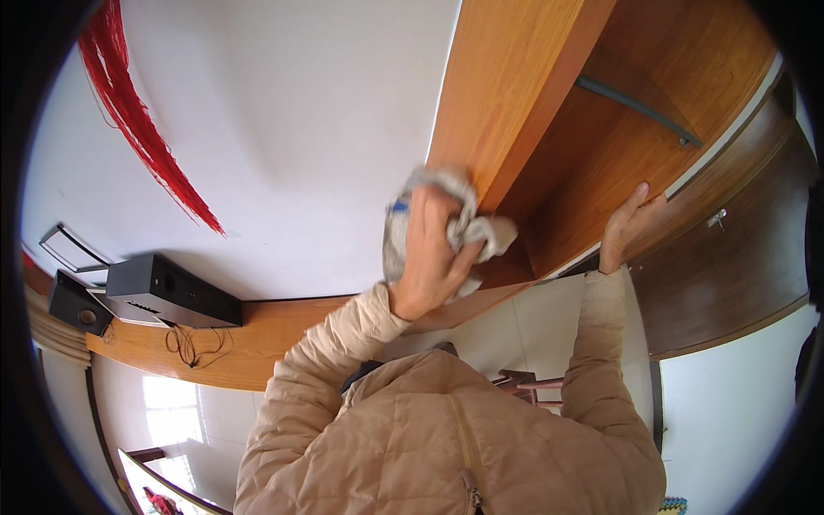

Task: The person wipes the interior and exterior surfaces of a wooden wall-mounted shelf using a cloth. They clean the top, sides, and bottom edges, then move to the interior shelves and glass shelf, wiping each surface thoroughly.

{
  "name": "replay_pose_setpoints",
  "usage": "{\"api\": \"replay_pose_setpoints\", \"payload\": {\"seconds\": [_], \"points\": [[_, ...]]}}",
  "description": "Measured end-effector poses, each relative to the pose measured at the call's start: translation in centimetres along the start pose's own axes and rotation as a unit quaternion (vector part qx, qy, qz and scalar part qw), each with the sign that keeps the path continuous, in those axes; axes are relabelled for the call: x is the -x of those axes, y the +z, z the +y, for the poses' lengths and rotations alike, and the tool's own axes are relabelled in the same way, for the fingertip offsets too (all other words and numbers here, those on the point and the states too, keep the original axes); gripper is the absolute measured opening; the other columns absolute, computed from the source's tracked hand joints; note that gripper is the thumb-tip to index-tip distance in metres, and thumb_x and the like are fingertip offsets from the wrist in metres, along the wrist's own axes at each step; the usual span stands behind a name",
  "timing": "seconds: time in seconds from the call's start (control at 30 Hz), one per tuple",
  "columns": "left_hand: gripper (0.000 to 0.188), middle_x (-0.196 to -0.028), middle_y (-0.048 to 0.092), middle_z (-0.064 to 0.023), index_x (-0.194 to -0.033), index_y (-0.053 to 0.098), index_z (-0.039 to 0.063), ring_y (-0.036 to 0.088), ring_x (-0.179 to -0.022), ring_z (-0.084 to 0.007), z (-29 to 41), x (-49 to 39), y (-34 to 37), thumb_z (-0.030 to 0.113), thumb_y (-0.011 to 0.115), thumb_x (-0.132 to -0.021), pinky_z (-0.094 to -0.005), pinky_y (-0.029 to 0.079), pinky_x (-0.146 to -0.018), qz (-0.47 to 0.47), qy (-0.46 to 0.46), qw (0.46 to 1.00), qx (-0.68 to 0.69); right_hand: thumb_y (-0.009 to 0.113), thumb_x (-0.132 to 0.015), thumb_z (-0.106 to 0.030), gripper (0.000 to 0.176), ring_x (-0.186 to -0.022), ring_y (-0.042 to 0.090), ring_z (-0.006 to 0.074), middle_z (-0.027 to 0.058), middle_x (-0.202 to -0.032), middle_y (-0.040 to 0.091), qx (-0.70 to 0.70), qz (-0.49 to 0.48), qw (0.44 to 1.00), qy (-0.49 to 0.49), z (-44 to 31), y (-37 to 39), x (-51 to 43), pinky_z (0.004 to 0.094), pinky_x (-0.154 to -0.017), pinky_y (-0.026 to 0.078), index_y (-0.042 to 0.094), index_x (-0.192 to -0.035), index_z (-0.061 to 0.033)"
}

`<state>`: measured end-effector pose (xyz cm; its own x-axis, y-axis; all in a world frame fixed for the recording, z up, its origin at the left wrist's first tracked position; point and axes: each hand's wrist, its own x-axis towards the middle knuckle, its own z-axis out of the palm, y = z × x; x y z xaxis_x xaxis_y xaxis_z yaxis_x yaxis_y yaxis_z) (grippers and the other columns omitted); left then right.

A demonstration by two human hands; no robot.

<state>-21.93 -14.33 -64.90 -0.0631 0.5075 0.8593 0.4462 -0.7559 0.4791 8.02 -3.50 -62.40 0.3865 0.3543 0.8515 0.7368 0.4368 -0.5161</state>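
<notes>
My left hand (428, 257) grips a crumpled grey-white cloth (399, 238) with a small blue patch. The cloth lies against the lower end of the outer side panel (496, 96) of a wooden shelf unit, and is slightly blurred. Part of it bulges over the panel's front edge (547, 109). On the other side of the unit, my right hand (624, 225) rests at the edge of the opposite wooden panel (599, 187), thumb up along the inner face. Its other fingers are partly hidden behind that edge.
A low wooden ledge (270, 328) runs left along the white wall, bearing a black speaker (174, 290) and loose cables (187, 347). Red tassels (141, 129) hang on the wall. A glass shelf with a dark edge strip (637, 109) spans the unit. A dark wooden door (727, 270) stands at right.
</notes>
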Motion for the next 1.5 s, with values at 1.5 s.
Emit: {"api": "replay_pose_setpoints", "payload": {"seconds": [1.5], "points": [[0.061,-0.13,0.05,-0.0244,-0.136,0.052,-0.005,0.05,-0.115,-0.0425,3.9,-9.8,0.9,-0.005,0.058,-0.075,-0.0463,0.042,-0.099,0.146,0.129,0.98,-0.036,0.043,-0.109,-0.034,0.043,-0.104,0.054,0.027,0.0218,-0.116,0.056,-0.046,0.008,0.998,-0.037,0.2,0.3,0.0,0.036,-0.093,0.045,0.043,-0.123,0.006]]}}
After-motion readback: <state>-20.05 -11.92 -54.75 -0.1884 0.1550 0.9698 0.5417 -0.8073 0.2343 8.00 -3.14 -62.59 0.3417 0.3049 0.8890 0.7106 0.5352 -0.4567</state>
